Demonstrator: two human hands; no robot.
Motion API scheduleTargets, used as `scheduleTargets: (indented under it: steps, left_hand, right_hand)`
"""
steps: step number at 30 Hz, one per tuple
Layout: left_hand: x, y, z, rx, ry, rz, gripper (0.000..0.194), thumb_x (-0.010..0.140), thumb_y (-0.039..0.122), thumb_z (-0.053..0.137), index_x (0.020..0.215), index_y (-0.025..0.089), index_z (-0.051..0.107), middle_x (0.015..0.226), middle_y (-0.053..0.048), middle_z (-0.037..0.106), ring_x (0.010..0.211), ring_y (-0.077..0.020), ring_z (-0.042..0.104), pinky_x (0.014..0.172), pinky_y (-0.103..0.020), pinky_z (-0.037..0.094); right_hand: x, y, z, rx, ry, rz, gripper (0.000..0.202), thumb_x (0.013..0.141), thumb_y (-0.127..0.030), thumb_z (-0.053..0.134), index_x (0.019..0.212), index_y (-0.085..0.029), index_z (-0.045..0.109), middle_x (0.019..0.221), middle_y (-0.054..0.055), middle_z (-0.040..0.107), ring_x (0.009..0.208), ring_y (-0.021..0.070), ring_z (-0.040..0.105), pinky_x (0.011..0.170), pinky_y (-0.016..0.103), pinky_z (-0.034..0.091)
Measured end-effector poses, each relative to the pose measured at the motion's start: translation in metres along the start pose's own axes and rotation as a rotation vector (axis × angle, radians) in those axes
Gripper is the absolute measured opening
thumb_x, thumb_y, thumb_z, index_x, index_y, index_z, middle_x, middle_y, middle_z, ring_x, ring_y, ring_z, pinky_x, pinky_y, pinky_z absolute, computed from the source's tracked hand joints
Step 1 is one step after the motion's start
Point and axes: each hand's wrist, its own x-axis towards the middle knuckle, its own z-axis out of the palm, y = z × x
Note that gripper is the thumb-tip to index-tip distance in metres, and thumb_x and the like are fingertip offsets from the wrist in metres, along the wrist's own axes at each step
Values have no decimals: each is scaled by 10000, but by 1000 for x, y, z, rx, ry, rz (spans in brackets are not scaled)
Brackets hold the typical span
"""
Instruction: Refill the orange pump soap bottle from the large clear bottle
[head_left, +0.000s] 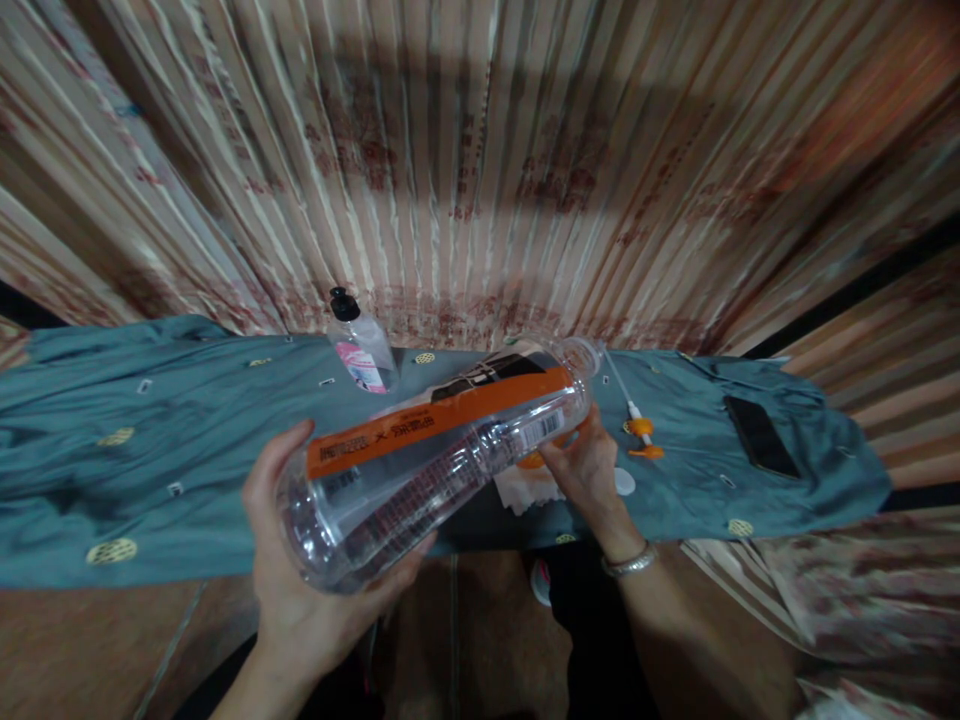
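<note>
A large clear plastic bottle (450,430) with an orange and black label lies tilted across my two hands, its neck up and to the right. My left hand (300,590) is wrapped round its base. Near the shoulder, my right hand (589,465) grips it from below, with a bracelet on the wrist; some of its fingers are hidden behind the bottle. No liquid shows inside. To the right of the neck, an orange pump head (643,438) with a white tube lies on the cloth. Below the bottle is a white scalloped piece (525,492), partly covered, with something orange on it.
A small clear bottle (362,345) with a black cap and pink label stands at the back. A dark phone (761,436) lies at the right, and a white disc (624,481) near my right wrist. Green patterned cloth (187,430) covers the narrow table; a pleated curtain (450,150) hangs behind.
</note>
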Motion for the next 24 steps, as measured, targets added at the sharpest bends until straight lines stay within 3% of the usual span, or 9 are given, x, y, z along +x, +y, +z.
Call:
scheduleTargets:
  steps: [2,7,11,15,19,24]
  left_hand:
    - [0,2,0,-21,13,-11,1188,684,479,1016,1742,454,477,1449,-89,710,1120,-414,811,896,-622,742]
    - [-1,6,2,-62,46,-90,1096,645,454,1033,1643,403,582,1490,-92,714,1219,-430,803,1032,-654,731]
    - [-1,4,2,-73,35,-85,1113,622,434,1040,1640,389,591,1384,-80,761,1137,-406,820,955,-617,755]
    - [2,1,3,-78,71,-21,1157,640,547,1022,1697,429,567,1428,-76,718,1126,-397,804,945,-601,740]
    - [2,1,6,-52,43,20,1220,662,546,1021,1756,482,488,1420,-67,701,1092,-378,799,880,-561,735]
    - [2,9,12,-84,141,-27,1120,705,617,959,1733,462,542,1396,-71,703,1100,-394,794,926,-601,723]
  right_hand:
    - [0,0,0,-5,-9,5,466,859,-639,717,1146,-301,570,890,112,839,800,373,822,753,535,683]
    - [1,-1,-1,-2,-17,15,503,860,-643,731,1167,-278,572,898,113,834,822,363,829,771,508,686]
    - [1,0,-1,3,-23,10,540,875,-671,734,1193,-259,592,901,119,844,809,365,823,753,504,674]
    - [0,1,0,15,-5,4,563,866,-671,750,1215,-249,621,908,129,851,814,376,832,750,514,675]
    - [0,1,0,-4,-12,5,528,872,-627,767,1232,-270,619,926,118,861,840,379,841,771,521,684]
    - [0,1,1,-6,11,1,505,862,-619,758,1198,-275,608,899,115,854,804,381,831,744,526,681]
